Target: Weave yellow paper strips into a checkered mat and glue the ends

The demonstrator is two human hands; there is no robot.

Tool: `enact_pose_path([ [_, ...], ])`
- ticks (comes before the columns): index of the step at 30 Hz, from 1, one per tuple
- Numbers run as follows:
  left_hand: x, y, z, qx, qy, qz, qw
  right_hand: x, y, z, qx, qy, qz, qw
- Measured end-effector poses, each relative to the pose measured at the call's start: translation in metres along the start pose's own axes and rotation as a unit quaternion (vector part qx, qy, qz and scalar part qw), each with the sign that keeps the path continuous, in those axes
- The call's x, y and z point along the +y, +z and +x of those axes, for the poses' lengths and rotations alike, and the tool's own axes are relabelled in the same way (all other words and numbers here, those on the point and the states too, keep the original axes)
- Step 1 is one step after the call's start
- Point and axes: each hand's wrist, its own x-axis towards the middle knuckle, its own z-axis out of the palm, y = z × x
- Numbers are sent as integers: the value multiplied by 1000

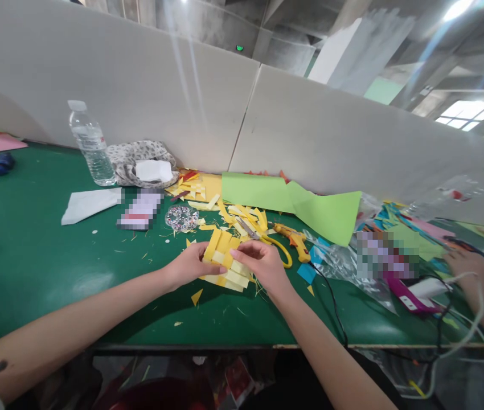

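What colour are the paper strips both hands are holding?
Yellow. The paper strips between the left hand and right hand show clearly in the head view.

A craft workshop inside an industrial hall is showing here. A long green-topped workbench (32, 250) is running across the view, with pale partition boards (310, 131) standing along its far edge and dividing stations. Bare concrete beams and ceiling lights are showing above the boards. Yellow paper scraps (225, 256) and green paper sheets (293, 199) are lying scattered on the bench, with yellow-handled scissors (271, 242) and a glue gun (295, 239) lying among them. A second person's hand (470, 265) is working at the neighbouring station to the right, amid more coloured paper.
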Motion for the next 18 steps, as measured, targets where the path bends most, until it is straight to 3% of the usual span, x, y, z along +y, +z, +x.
enact_pose_path([
  [6,-1,1,0,48,-19,10,999,-4,7,-7,37,-49,-44,997],
  [12,-2,-3,2,92,-16,-43,995,-1,4,-5,-23,-32,-43,998],
  [18,1,-5,2,113,1,-35,993,-2,2,-6,-26,-65,-92,993],
])
